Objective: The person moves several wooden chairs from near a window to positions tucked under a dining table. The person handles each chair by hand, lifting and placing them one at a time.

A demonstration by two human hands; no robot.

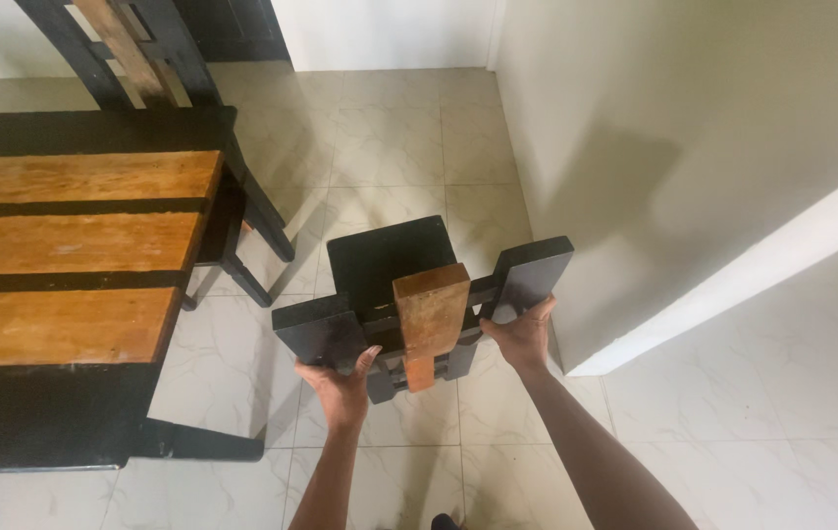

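A black wooden chair [390, 260] with a brown centre slat in its backrest stands on the tiled floor in front of me, seen from above. My left hand [339, 381] grips the left end of the backrest's top rail. My right hand [522, 334] grips the right end of the same rail. Both arms reach forward from the bottom of the view. The chair's legs are hidden beneath the seat.
A black table with brown wooden planks [66, 245] fills the left side. Another black chair [144, 59] stands behind it at the upper left. A white wall corner [635, 196] juts out close on the right. Pale floor tiles [390, 128] stretch beyond the chair.
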